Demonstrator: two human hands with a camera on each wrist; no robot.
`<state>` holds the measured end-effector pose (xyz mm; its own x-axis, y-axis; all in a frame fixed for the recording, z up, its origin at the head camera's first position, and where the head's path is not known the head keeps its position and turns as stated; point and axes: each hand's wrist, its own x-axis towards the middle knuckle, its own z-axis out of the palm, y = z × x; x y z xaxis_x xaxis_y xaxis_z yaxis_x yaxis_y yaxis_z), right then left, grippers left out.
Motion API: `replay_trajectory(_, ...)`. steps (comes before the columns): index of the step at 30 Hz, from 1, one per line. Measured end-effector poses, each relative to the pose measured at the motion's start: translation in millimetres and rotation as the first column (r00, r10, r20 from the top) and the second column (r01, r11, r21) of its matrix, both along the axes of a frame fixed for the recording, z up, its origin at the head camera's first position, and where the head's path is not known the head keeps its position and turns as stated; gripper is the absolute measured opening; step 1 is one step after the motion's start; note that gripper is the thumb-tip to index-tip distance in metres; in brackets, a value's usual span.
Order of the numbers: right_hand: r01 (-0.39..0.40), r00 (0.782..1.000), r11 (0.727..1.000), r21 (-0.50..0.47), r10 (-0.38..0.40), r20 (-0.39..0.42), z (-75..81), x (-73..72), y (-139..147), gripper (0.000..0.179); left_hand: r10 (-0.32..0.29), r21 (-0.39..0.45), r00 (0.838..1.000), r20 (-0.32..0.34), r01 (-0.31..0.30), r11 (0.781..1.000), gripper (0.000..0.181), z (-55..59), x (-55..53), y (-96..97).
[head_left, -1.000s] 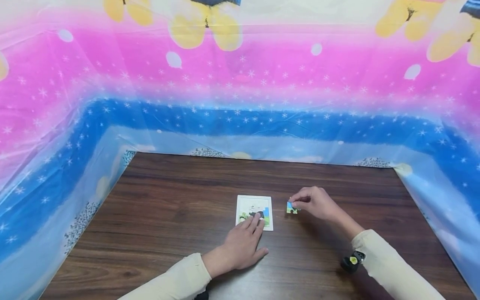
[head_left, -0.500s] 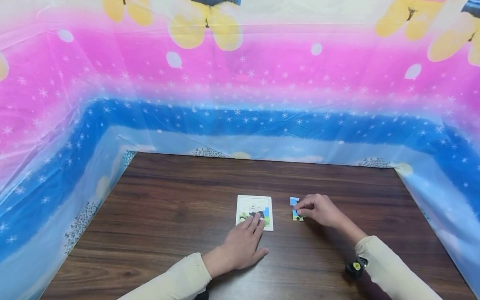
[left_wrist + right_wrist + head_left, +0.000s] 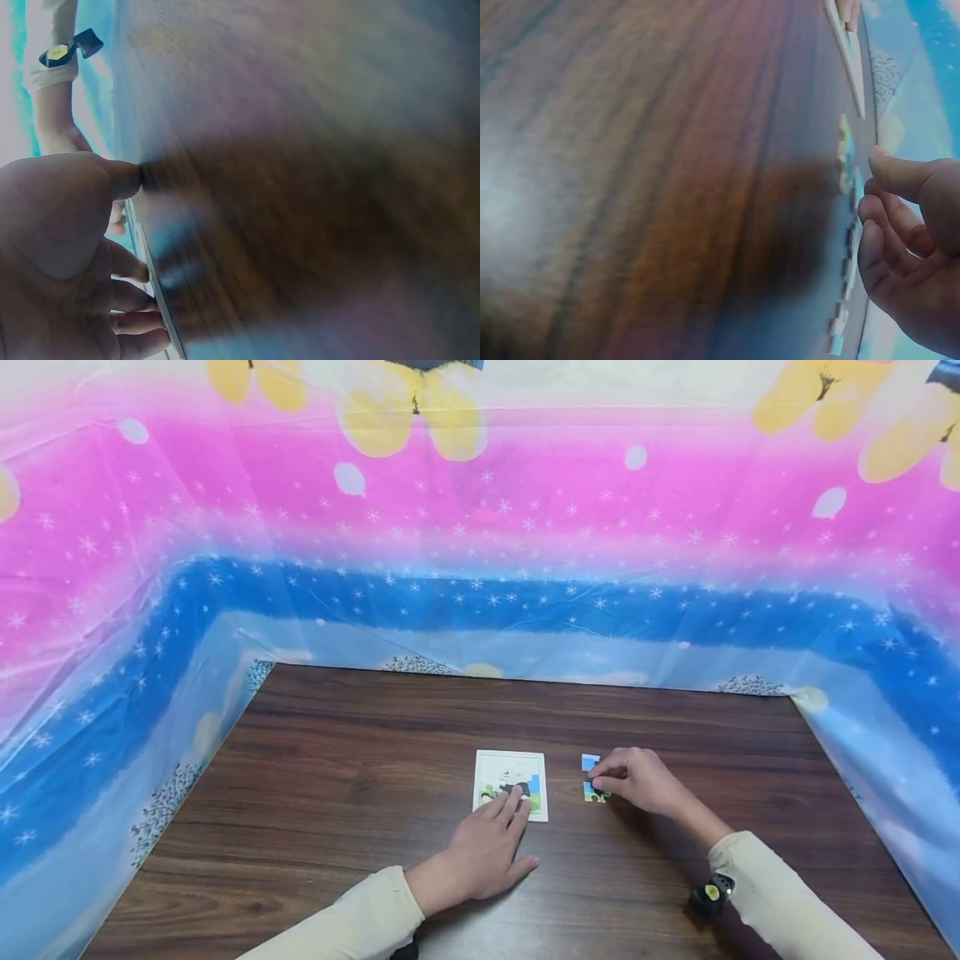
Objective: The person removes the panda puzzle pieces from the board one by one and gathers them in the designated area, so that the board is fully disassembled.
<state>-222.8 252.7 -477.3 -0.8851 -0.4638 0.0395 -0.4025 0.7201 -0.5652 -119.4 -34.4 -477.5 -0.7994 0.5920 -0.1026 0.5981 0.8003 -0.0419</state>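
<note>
My left hand (image 3: 491, 852) lies with straight fingers over the lower part of a small white-framed jigsaw puzzle (image 3: 480, 764). Part of a picture in black, white, blue and green shows inside its frame. To the right of the board, my right hand (image 3: 637, 779) holds a blue-and-green puzzle piece (image 3: 591, 792) at the table surface, thumb and fingertips close together. Just beyond it lies a blue puzzle piece (image 3: 589, 762), partly behind the fingertips. In the right wrist view, the thumb and curled fingers are beside a row of puzzle pieces (image 3: 844, 154), seen edge-on.
Both hands work over a dark wood-grain table (image 3: 337, 777). A pink and blue patterned cloth (image 3: 480, 527) hangs around its back and sides. A black strap device (image 3: 708, 896) sits at the right wrist.
My right hand has moved a little to the right and nearer with the blue-and-green puzzle piece, uncovering the blue piece beyond it. In the last half second it has barely shifted. The left hand stays put.
</note>
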Motion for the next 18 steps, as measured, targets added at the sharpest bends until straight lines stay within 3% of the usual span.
replay_trajectory(8, -0.018, 0.999, 1.0, -0.008, 0.017, -0.031, 9.9, -6.8, -13, 0.012, -0.011, 0.001, 0.999, -0.04, 0.011, 1.0, 0.074, -0.4, 0.2, 0.4)
replay_trajectory(18, -0.097, 0.995, 0.995, -0.017, 0.096, -0.03, 15.0, -15.1, -54, 0.014, 0.028, 0.017, 0.994, -0.103, -0.026, 1.0, 0.07, 1.5, 6.1, 8.2)
